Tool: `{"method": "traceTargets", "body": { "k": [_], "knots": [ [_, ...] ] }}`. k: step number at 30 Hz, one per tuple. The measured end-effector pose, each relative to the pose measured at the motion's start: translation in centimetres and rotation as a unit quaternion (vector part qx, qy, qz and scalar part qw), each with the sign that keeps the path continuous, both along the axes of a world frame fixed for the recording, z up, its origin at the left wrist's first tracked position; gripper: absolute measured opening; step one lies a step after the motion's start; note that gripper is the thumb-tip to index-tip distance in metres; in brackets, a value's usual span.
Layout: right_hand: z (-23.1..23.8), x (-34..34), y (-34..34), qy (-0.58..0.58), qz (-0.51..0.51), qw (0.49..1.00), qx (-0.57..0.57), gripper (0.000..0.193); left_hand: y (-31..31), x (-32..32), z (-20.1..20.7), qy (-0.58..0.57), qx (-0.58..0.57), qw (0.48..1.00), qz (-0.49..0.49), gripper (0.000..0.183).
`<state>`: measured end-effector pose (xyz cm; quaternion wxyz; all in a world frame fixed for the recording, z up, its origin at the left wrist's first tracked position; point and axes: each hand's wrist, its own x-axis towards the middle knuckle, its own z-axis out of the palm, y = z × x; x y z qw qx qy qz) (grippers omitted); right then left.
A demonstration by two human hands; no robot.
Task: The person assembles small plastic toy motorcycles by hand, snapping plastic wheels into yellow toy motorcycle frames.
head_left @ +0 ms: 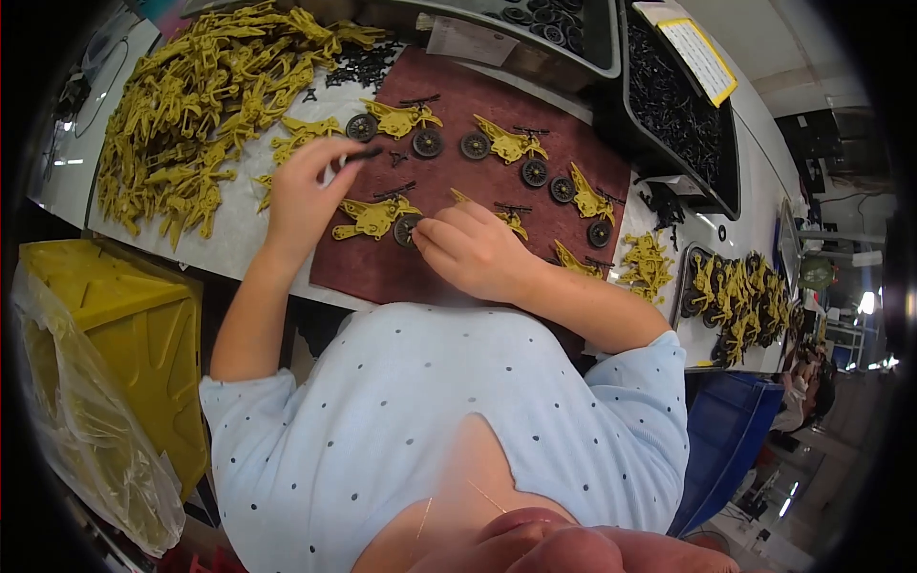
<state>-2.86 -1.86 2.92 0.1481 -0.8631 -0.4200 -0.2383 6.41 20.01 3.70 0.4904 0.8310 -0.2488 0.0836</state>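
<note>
left hand (313,186) pinches a slim black piece (365,153), right hand (478,250) a round spoked wheel (405,230); maroon cloth (353,277) lies bare at its near-left corner.

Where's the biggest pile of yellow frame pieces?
The yellow pile is at the head view's upper left, on the white table, left of the maroon mat.

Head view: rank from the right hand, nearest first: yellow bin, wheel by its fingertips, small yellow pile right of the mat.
1. Wheel: by the right hand, on its left.
2. Small yellow pile: right of the mat.
3. Yellow bin: far left.
</note>
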Motion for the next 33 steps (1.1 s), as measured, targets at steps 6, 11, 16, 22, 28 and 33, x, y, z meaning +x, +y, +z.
{"method": "traceTargets", "body": {
  "k": [6,11,16,22,28,33],
  "knots": [
    [-0.7,-0.9,0.3,0.045,0.028,0.996,-0.075,0.018,4.8,-6.6,-2.5,-0.148,0.056,0.985,0.064,0.032],
    [-0.5,-1.2,0.2,0.058,0.027,0.994,-0.089,0.019,5.1,-8.5,-4.0,-0.221,0.107,0.967,0.074,0.037],
    [-0.7,-1.2,0.4,0.028,0.024,0.994,-0.100,0.023,5.0,-8.3,-4.6,-0.235,0.122,0.962,0.065,0.034],
    [-0.2,-1.3,0.3,0.004,0.003,0.995,-0.101,0.025,5.1,-8.1,-5.2,-0.239,0.129,0.960,0.062,0.030],
    [-0.6,-1.4,0.3,0.061,0.035,0.988,-0.138,0.022,5.4,-8.0,-4.7,-0.219,0.146,0.964,0.034,0.027],
    [-0.1,-1.4,0.9,0.076,0.033,0.984,-0.155,0.021,5.7,-8.3,-4.0,-0.193,0.162,0.968,0.002,0.027]
  ]
}}
